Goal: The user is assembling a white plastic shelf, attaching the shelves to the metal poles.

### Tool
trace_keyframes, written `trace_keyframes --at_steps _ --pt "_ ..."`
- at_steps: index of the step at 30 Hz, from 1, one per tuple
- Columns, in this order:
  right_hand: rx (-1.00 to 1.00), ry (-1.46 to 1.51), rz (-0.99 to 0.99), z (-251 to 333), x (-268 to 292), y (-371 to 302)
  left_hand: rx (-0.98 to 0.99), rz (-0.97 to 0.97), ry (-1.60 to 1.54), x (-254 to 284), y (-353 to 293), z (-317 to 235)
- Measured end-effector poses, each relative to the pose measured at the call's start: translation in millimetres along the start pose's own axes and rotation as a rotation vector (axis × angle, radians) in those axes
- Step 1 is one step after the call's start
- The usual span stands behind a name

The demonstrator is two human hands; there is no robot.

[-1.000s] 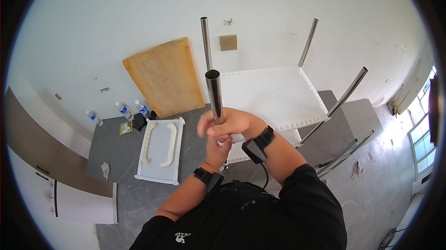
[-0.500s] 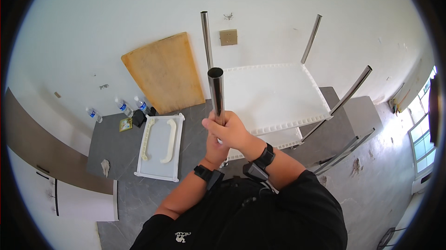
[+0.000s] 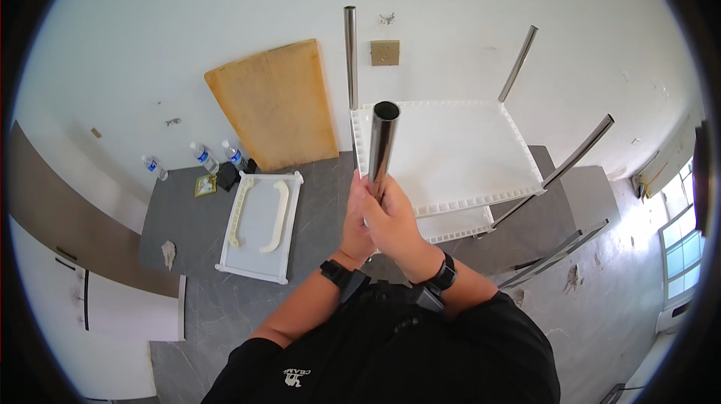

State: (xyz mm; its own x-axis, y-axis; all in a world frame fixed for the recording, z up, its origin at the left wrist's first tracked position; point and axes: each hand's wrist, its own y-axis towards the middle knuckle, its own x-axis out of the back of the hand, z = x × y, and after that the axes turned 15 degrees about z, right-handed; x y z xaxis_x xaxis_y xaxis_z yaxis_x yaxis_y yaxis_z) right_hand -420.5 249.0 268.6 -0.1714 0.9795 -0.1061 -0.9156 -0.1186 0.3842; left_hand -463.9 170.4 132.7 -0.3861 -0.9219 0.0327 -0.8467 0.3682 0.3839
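One chrome tube post stood at the near-left corner of the white plastic shelf rack, its lower end hidden; left hand and right hand were wrapped closely around it. Seating it seemed underway, calling for firm, straight pressure

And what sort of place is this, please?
An indoor room, perhaps a kitchen: the grey veined worktop, the large wooden board leaning on the wall and the handled cabinet suggest it.
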Motion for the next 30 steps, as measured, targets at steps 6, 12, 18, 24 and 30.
trace_keyframes --at_steps 6,12,18,24,30 --pt "-0.217 0.175 0.524 0 35 30 -0.046 0.018 0.024 -1 -4 2" --pt "-0.076 0.499 1.049 -12 67 46 -0.099 0.045 0.115 -12 -8 -11" --pt "-0.154 0.101 0.653 17 35 34 -0.128 0.067 0.035 -3 -5 -1" --pt "0.023 -0.112 -0.039 -6 -7 -5 -0.154 0.059 -0.090 2 5 -10" --pt "-0.084 0.022 0.216 -19 29 21 -0.262 0.065 0.290 3 7 -11"
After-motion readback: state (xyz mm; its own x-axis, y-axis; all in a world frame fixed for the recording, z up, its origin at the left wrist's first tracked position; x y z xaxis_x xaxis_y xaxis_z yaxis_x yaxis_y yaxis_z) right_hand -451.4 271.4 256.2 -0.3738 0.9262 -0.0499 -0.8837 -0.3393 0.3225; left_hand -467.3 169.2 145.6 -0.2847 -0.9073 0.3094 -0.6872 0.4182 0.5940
